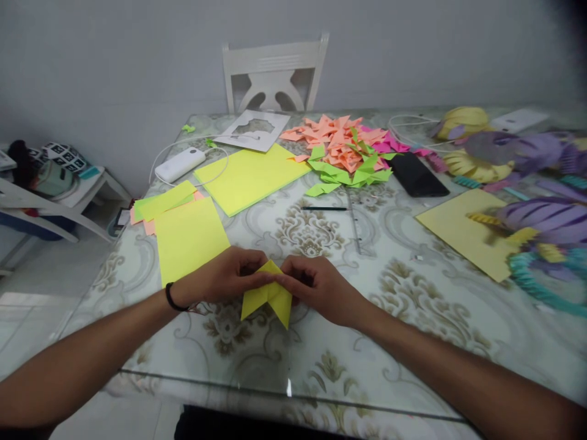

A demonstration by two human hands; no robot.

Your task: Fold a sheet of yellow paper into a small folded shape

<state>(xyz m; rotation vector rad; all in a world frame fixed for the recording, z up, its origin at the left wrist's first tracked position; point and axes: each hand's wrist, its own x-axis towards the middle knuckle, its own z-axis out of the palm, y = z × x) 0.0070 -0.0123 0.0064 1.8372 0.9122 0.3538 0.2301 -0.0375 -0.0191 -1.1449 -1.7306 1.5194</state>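
Note:
Between my two hands is a small piece of folded yellow paper (266, 298), with a peak at the top and two points hanging down. My left hand (229, 273), a dark band at its wrist, pinches it from the left. From the other side my right hand (316, 284) grips it, and both thumbs meet near its middle. The fingers behind the paper are partly hidden. Close to my left hand lies a flat sheet of yellow paper (190, 238).
Beyond my hands are a pencil (324, 208), a clear ruler (354, 223), a yellow paper stack (252, 177) and a pile of folded paper pieces (342, 143). A white power bank (180, 164) lies left; a black phone (419, 174) and purple paper crafts (545, 220) lie right.

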